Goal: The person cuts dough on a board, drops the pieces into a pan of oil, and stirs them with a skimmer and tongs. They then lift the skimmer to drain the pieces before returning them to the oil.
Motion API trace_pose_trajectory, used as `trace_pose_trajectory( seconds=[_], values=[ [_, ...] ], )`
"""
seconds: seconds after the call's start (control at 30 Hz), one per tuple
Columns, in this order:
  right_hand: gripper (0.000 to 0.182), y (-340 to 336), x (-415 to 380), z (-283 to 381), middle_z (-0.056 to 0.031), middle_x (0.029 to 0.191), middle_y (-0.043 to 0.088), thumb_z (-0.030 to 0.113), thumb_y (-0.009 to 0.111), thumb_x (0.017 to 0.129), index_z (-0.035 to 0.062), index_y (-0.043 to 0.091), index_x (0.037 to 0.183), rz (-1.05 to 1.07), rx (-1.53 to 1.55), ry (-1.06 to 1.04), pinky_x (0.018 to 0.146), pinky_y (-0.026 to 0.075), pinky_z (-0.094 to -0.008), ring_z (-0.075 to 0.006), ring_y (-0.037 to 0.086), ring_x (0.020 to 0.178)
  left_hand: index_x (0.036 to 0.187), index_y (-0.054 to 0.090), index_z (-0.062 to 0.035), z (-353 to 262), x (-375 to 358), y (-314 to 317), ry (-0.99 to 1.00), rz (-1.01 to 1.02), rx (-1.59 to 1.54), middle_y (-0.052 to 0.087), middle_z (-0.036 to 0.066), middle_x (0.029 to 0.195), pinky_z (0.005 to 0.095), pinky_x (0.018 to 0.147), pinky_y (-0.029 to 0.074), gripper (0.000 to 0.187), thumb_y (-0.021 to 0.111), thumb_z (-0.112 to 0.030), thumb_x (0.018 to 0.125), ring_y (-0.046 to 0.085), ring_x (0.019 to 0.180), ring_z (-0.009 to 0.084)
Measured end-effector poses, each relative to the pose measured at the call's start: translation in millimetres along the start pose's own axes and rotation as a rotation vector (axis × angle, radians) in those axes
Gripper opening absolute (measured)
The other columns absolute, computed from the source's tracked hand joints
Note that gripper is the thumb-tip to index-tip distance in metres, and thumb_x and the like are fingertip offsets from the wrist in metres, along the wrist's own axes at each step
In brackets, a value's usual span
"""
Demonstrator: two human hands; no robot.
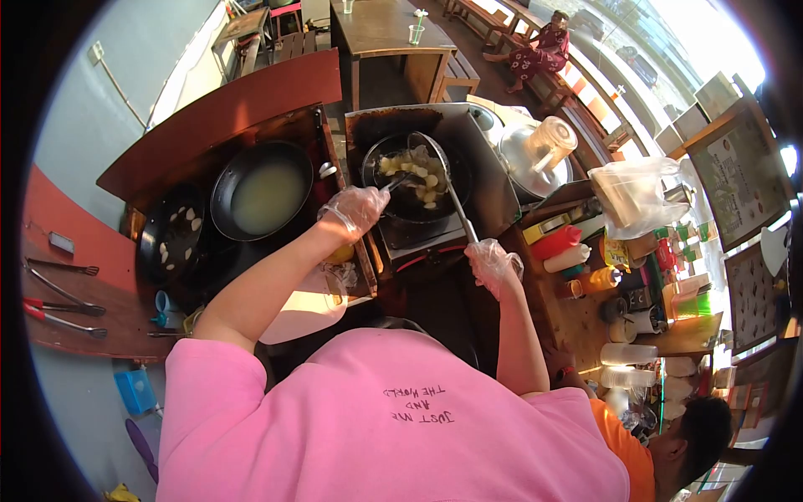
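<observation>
My left hand (355,211), in a clear plastic glove, is closed round the handle of a dark utensil (400,181) whose far end is among the food; its exact kind is hidden. My right hand (495,268), gloved too, grips the long handle of a wire skimmer (454,197). The skimmer's basket reaches into a black wok (376,171) of dark oil. Several pale yellow pieces of food (414,167) lie in and around the basket. A metal stove surround (489,167) stands about the wok.
Left of the wok are a pan of cloudy liquid (268,199) and a pan with pale pieces (180,226). A lidded pot (535,159), sauce bottles (569,258) and a plastic bag (640,192) stand right. A person in orange (623,448) is close by; another person (548,50) sits beyond.
</observation>
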State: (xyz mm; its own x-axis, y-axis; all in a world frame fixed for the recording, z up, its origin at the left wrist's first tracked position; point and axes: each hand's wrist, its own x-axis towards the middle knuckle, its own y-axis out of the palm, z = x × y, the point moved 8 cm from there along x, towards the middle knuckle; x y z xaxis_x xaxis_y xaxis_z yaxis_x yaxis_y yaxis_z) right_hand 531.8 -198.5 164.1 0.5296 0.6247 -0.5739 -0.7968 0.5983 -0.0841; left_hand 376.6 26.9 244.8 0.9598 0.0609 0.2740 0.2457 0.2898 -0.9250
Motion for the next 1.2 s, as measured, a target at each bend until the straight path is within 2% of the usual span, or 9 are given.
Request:
trace_pose_trajectory(
  seconds=[0.1, 0.23, 0.4, 0.57, 0.77, 0.83, 1.03, 1.13, 1.2],
  values=[
    [0.017, -8, -12, 10, 0.0018, 0.060, 0.052, 0.025, 0.066, 0.087, 0.0104, 0.062, 0.080, -0.058, -0.005, -0.085, 0.038, 0.039, -0.0294, -0.0119, 0.048, 0.043, 0.105, 0.061, -0.0040, 27, -4, -11, -0.230, -0.198, -0.266, 0.065, 0.015, 0.084, 0.0414, 0.063, 0.057, 0.017, 0.049, -0.011, 0.095, 0.068, 0.072, 0.0320],
    [0.021, -19, -17, 12, 0.0013, 0.059, 0.052, 0.026, 0.067, 0.088, 0.0078, 0.061, 0.079, -0.123, 0.023, -0.127, 0.039, 0.040, -0.0290, -0.0118, 0.049, 0.044, 0.109, 0.061, -0.0033, 40, -5, -19, -0.299, -0.237, -0.303, 0.066, 0.017, 0.086, 0.0447, 0.065, 0.056, 0.020, 0.048, -0.012, 0.097, 0.068, 0.075, 0.0355],
    [0.024, -8, -13, 21, 0.0032, 0.058, 0.049, 0.027, 0.067, 0.088, 0.0102, 0.056, 0.074, -0.130, -0.016, -0.216, 0.041, 0.040, -0.0272, -0.0092, 0.047, 0.046, 0.103, 0.060, -0.0056, 26, 18, 14, -0.215, -0.116, -0.073, 0.066, 0.010, 0.083, 0.0366, 0.064, 0.057, 0.015, 0.050, -0.013, 0.094, 0.069, 0.071, 0.0250],
    [0.021, 4, 28, 3, 0.0021, 0.062, 0.054, 0.028, 0.069, 0.087, 0.0108, 0.061, 0.079, -0.025, 0.105, -0.205, 0.041, 0.042, -0.0284, -0.0109, 0.051, 0.049, 0.113, 0.059, -0.0040, -4, 3, 23, -0.019, 0.089, -0.022, 0.062, 0.012, 0.085, 0.0392, 0.063, 0.056, 0.021, 0.046, -0.012, 0.098, 0.068, 0.076, 0.0280],
    [0.025, 16, 31, 20, 0.0001, 0.062, 0.057, 0.033, 0.065, 0.088, 0.0105, 0.064, 0.078, -0.250, -0.587, 0.022, 0.046, 0.044, -0.0326, -0.0153, 0.055, 0.050, 0.111, 0.059, -0.0021, 5, -18, -37, 0.045, 0.102, -0.173, 0.064, 0.015, 0.093, 0.0409, 0.071, 0.056, 0.021, 0.051, -0.010, 0.094, 0.068, 0.086, 0.0310],
    [0.044, 17, 35, 22, -0.0146, 0.065, 0.065, 0.045, 0.047, 0.096, 0.0052, 0.065, 0.096, -0.199, -0.809, 0.002, 0.047, 0.049, -0.0447, -0.0314, 0.062, 0.048, 0.109, 0.059, -0.0018, 4, -16, -38, 0.068, 0.144, -0.176, 0.064, 0.014, 0.093, 0.0404, 0.072, 0.056, 0.020, 0.052, -0.009, 0.092, 0.068, 0.086, 0.0306],
    [0.041, -6, 30, 18, -0.0094, 0.072, 0.067, 0.046, 0.052, 0.095, 0.0070, 0.065, 0.096, -0.251, -0.719, -0.032, 0.048, 0.047, -0.0438, -0.0292, 0.061, 0.051, 0.101, 0.060, -0.0018, -16, -6, -2, 0.168, 0.357, -0.096, 0.064, 0.012, 0.087, 0.0386, 0.070, 0.057, 0.016, 0.055, -0.010, 0.089, 0.068, 0.079, 0.0282],
    [0.033, -6, -1, 38, -0.0005, 0.065, 0.056, 0.040, 0.060, 0.093, 0.0092, 0.062, 0.084, -0.207, -0.379, -0.191, 0.052, 0.040, -0.0346, -0.0147, 0.050, 0.057, 0.099, 0.059, -0.0031, -8, 14, 2, 0.132, 0.080, 0.022, 0.062, 0.011, 0.080, 0.0358, 0.062, 0.056, 0.014, 0.051, -0.013, 0.092, 0.068, 0.072, 0.0256],
    [0.030, -16, -1, 32, 0.0007, 0.065, 0.056, 0.038, 0.061, 0.092, 0.0101, 0.062, 0.083, -0.231, -0.383, -0.275, 0.052, 0.039, -0.0336, -0.0132, 0.050, 0.057, 0.103, 0.060, -0.0035, 10, 19, -3, 0.066, 0.002, 0.009, 0.062, 0.010, 0.080, 0.0350, 0.063, 0.057, 0.016, 0.051, -0.010, 0.093, 0.067, 0.073, 0.0262]
  ],
)
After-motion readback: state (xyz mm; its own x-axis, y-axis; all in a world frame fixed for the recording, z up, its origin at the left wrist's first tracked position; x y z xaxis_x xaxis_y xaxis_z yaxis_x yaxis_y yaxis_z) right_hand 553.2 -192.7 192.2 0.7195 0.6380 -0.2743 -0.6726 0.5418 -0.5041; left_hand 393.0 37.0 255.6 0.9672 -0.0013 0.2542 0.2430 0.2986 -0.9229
